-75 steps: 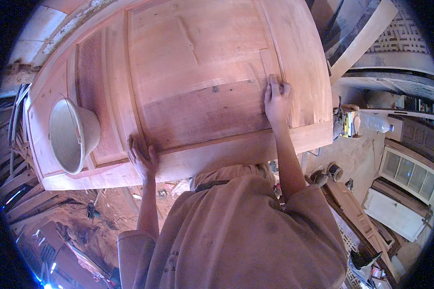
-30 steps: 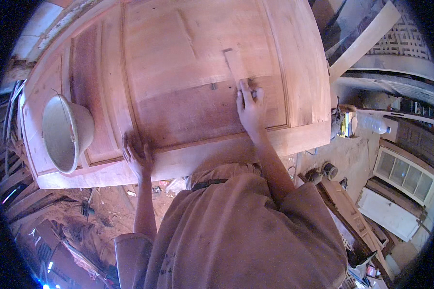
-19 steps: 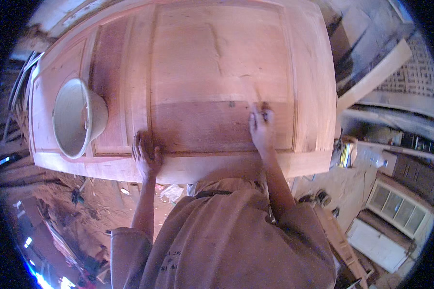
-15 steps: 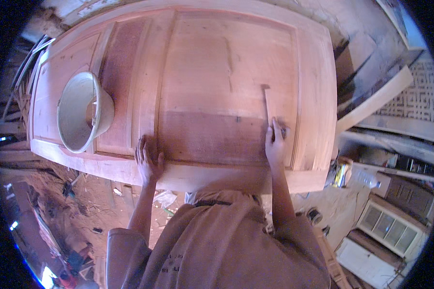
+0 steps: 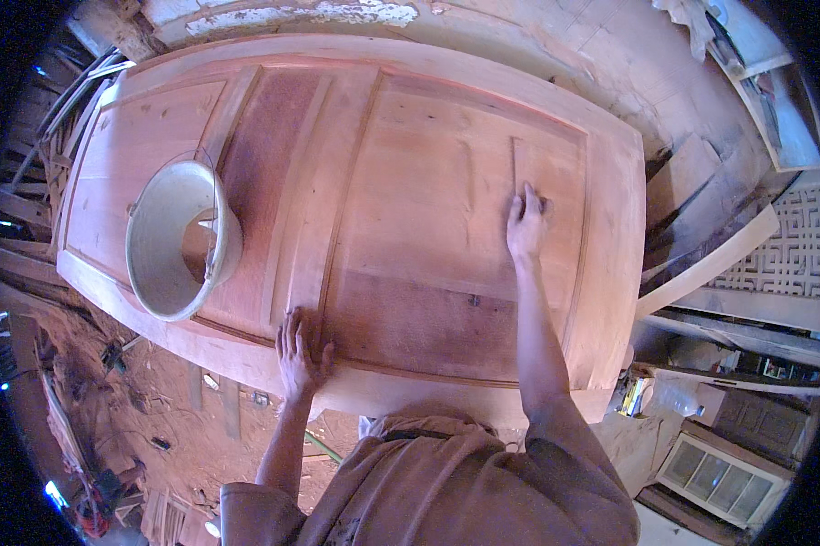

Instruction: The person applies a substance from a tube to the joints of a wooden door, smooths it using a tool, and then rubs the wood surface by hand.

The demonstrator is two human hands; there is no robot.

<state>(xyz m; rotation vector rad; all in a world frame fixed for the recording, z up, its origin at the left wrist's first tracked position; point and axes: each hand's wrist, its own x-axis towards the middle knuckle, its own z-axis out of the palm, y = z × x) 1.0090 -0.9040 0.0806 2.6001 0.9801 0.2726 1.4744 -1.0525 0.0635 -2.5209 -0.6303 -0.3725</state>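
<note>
A large reddish wooden panelled door point(image 5: 428, 182) lies flat in front of me. My left hand point(image 5: 301, 359) rests on its near edge, beside a raised crosspiece, open with the fingers stretched out and nothing in them. Farther out on the right-hand panel, my right hand point(image 5: 526, 227) is closed around a slim, straight tool point(image 5: 516, 164) with a dark edge. The tool points away from me along the wood; its exact kind is too blurred to tell. A pale bucket point(image 5: 169, 259) with a wire handle sits on the door at the left, apart from both hands.
Wood shavings and scraps lie on the reddish floor point(image 5: 201, 419) at the left. A long board point(image 5: 719, 259) leans past the door's right end. At lower right are a white-framed window point(image 5: 719, 478) and a plastic bottle point(image 5: 678, 400). A wall runs behind the door.
My right hand has slid the slim tool farther away across the panel. My left hand stays at the near edge. The whole view has shifted, so the door appears lower.
</note>
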